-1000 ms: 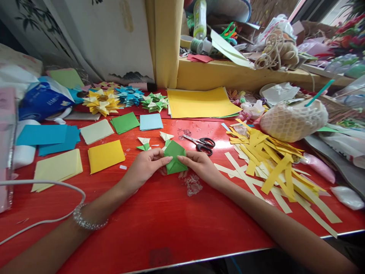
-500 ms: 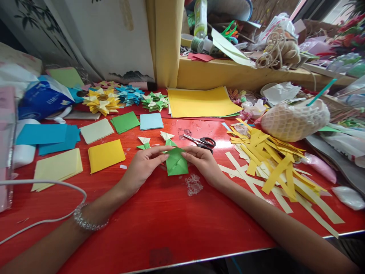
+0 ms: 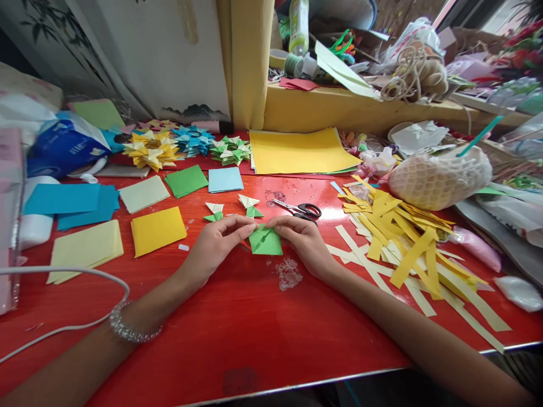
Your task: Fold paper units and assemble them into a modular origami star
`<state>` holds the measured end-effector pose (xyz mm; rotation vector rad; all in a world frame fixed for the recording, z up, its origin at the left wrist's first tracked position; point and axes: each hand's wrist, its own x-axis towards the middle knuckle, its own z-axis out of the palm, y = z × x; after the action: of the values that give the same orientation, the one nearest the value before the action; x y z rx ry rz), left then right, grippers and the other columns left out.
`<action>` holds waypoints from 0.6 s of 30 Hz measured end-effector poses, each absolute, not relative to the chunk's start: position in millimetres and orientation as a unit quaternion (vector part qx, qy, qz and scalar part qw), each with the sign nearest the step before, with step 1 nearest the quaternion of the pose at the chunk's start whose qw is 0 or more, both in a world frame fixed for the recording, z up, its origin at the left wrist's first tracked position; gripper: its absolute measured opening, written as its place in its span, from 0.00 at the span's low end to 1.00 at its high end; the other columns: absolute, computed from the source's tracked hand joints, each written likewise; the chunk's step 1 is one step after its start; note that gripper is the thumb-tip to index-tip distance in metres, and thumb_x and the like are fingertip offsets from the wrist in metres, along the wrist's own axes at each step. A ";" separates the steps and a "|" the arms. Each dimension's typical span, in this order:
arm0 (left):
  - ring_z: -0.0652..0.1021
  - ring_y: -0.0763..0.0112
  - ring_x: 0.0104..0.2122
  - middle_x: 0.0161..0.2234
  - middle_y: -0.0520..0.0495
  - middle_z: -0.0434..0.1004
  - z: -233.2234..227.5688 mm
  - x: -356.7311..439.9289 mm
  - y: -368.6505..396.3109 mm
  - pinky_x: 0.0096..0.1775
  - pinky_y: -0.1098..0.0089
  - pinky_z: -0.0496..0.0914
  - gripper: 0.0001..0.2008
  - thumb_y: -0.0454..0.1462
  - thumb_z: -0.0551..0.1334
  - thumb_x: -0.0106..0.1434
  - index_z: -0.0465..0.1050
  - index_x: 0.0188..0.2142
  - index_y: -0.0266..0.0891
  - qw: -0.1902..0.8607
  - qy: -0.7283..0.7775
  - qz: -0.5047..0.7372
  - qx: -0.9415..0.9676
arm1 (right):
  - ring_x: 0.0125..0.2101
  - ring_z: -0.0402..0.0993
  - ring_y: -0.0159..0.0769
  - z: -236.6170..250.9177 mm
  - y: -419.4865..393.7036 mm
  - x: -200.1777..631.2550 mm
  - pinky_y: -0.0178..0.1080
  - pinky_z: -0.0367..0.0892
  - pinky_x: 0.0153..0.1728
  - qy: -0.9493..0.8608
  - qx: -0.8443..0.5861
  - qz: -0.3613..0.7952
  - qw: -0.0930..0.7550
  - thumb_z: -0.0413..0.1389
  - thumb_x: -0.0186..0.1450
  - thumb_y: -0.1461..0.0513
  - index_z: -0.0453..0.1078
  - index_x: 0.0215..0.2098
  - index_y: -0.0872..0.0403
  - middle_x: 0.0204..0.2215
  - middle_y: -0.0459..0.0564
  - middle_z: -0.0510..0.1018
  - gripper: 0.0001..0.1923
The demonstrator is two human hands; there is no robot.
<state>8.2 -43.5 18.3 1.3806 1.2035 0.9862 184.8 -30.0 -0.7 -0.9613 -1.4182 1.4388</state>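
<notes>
A small green folded paper (image 3: 266, 242) is held between my two hands above the red table (image 3: 254, 328). My left hand (image 3: 227, 242) pinches its upper left corner between thumb and fingers. On the other side, my right hand (image 3: 300, 236) grips the upper right corner, its fingertips partly hiding the edge. Creases and a slit-like fold show across the paper's face. Just behind my hands lie two white-and-green folded paper pieces (image 3: 214, 212), (image 3: 250, 206) and a pair of black-handled scissors (image 3: 303, 211).
Stacks of yellow (image 3: 159, 230), cream (image 3: 87, 249) and blue paper (image 3: 63, 199) lie left. Yellow paper strips (image 3: 394, 226) are heaped right, near a net-wrapped bundle (image 3: 441, 175). Folded paper rings (image 3: 150, 150) and large yellow sheets (image 3: 303, 151) sit behind. A white cable (image 3: 123, 282) crosses at left.
The green paper's top point has gone down, and its upper edge is now flatter. My fingertips have shifted slightly along that edge, while both arms stay nearly in place.
</notes>
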 end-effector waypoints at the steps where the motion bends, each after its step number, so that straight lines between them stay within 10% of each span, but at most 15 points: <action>1: 0.73 0.68 0.38 0.36 0.49 0.74 17.8 8.3 -43.0 0.39 0.72 0.67 0.10 0.42 0.59 0.56 0.72 0.35 0.40 0.504 0.500 0.414 0.570 | 0.33 0.68 0.30 -0.7 -29.9 185.1 0.34 0.63 0.34 -0.575 -0.384 0.579 0.431 0.50 0.61 0.61 0.71 0.32 0.52 0.32 0.45 0.74 0.08; 7: 0.69 0.77 0.21 0.28 0.51 0.70 14.1 6.3 -41.2 0.21 0.76 0.64 0.11 0.42 0.60 0.55 0.69 0.35 0.39 0.553 0.484 0.386 0.558 | 0.31 0.67 0.29 0.5 -31.3 185.5 0.33 0.63 0.33 -0.609 -0.372 0.568 0.410 0.50 0.62 0.60 0.70 0.35 0.52 0.31 0.45 0.72 0.08; 18: 0.71 0.77 0.22 0.27 0.51 0.73 14.9 6.7 -41.1 0.29 0.73 0.68 0.14 0.40 0.61 0.54 0.72 0.39 0.38 0.523 0.516 0.387 0.557 | 0.30 0.72 0.32 -1.4 -30.2 183.2 0.35 0.70 0.31 -0.567 -0.338 0.653 0.370 0.53 0.59 0.58 0.69 0.41 0.54 0.32 0.47 0.76 0.13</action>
<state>6.7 -41.1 14.9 1.3333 1.2353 0.9274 183.2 -30.2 -1.4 -0.8684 -1.4560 1.6768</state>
